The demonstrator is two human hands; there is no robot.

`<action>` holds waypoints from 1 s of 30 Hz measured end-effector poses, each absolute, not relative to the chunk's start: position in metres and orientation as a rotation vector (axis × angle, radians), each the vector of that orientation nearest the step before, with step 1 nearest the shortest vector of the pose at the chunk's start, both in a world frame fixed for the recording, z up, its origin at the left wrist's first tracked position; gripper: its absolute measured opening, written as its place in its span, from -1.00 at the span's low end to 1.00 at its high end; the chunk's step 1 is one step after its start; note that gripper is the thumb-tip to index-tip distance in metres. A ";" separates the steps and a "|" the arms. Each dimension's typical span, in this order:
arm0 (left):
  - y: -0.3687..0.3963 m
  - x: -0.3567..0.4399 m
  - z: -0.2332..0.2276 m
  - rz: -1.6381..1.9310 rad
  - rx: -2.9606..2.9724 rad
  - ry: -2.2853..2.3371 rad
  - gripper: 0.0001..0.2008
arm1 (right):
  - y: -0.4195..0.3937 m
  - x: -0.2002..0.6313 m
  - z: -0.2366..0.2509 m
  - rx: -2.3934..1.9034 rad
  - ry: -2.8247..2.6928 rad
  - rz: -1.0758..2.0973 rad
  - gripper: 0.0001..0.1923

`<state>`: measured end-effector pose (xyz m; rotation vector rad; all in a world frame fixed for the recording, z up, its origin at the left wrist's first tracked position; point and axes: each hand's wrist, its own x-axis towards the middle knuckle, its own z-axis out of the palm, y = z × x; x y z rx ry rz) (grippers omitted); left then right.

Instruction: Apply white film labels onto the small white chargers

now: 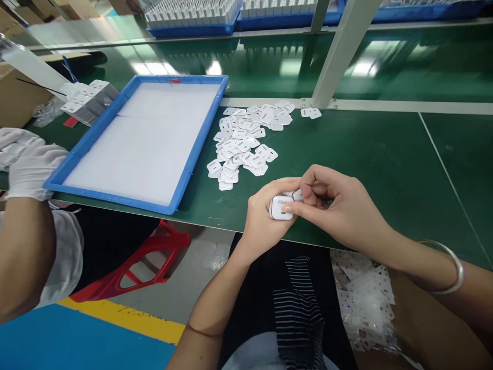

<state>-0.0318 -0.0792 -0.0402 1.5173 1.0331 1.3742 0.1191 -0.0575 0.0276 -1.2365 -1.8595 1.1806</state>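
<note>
My left hand (265, 216) holds a small white charger plug (280, 207) over the near edge of the green table (377, 154). My right hand (339, 205) pinches at the plug's top face with thumb and fingertips; whether it holds a small piece there I cannot tell. A silver bangle (449, 264) is on my right wrist. A heap of small white film labels (246, 141) lies on the table just beyond my hands.
A blue tray (192, 167) with a white liner lies at left. A co-worker's white-gloved hand (33, 169) touches its left corner. Blue trays of white parts (192, 15) stand at the back. A grey post (339, 56) rises behind the labels. A bag of peeled film (365, 298) rests on my lap.
</note>
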 end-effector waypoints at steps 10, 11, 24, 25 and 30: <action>-0.077 -0.033 -0.032 1.414 1.392 0.985 -0.68 | -0.038 0.130 0.013 -0.949 -1.792 1.284 -0.59; -0.077 -0.033 -0.032 1.423 1.372 0.970 -0.67 | -0.035 0.133 0.012 -0.877 -1.827 1.415 -0.51; -0.076 -0.038 -0.035 1.421 1.320 1.007 -0.39 | -0.024 0.147 0.018 -0.986 -2.147 1.271 -0.62; -0.077 -0.037 -0.036 1.445 1.312 1.042 -0.39 | -0.023 0.150 0.020 -1.001 -2.158 1.184 -0.63; -0.081 -0.029 -0.039 1.460 1.355 1.298 -0.75 | -0.024 0.163 0.032 -0.872 -2.293 0.783 -0.53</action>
